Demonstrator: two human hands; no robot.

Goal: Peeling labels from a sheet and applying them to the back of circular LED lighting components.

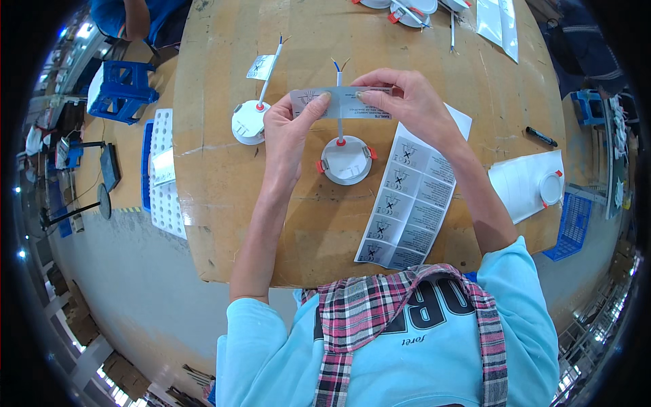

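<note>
Between my hands a silvery printed label (342, 108) is stretched flat across the white cable (340, 129) of a round downlight. My left hand (293, 122) pinches its left end and my right hand (400, 98) pinches its right end, thumbs on top. The downlight (346, 163) lies below on the table, with red-tipped spring clips at its sides and bare wire ends at the cable's top. Left of my left hand lies another downlight (248, 125), its cable carrying a folded label flag (260, 67). Under my right forearm is a sheet of labels (407, 200).
Several more downlights (410, 9) lie at the table's far edge beside a white packet (498, 27). To the right are a black marker (541, 137) and white sheets (519, 183) with a round light part (550, 188) on them. A white perforated tray (163, 136) stands left.
</note>
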